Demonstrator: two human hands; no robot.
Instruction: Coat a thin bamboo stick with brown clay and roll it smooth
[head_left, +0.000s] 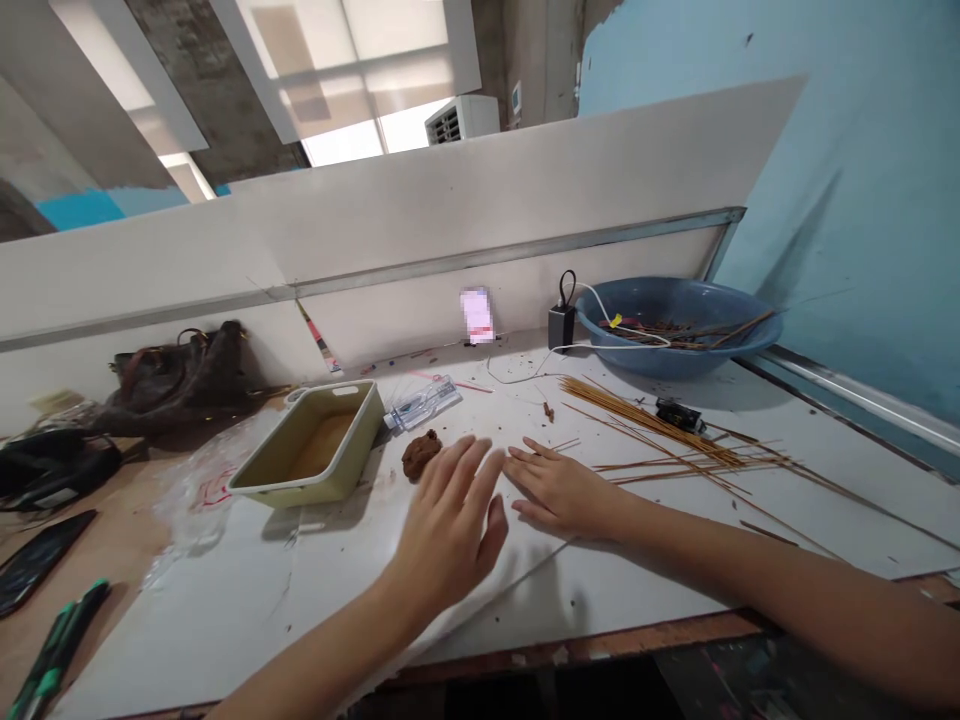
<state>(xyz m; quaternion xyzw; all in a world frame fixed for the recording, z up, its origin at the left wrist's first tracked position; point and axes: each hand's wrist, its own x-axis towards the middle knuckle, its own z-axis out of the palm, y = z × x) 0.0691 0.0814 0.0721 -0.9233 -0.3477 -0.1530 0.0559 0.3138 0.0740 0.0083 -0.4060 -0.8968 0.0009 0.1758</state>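
Brown clay (421, 455) is heaped on a white board (225, 620), a roundish lump with no clear long axis. It is placed just ahead and left of the left hand (450, 525), which is nearer, held open and empty — the right hand (559, 490) is likewise open, beside thin bamboo sticks (660, 430).

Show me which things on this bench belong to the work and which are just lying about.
Work: left hand, right hand, brown lump, thin wooden sticks, cream tray, blue basin.

Lying about: brown handbag, black phone, green-handled pens, black charger.
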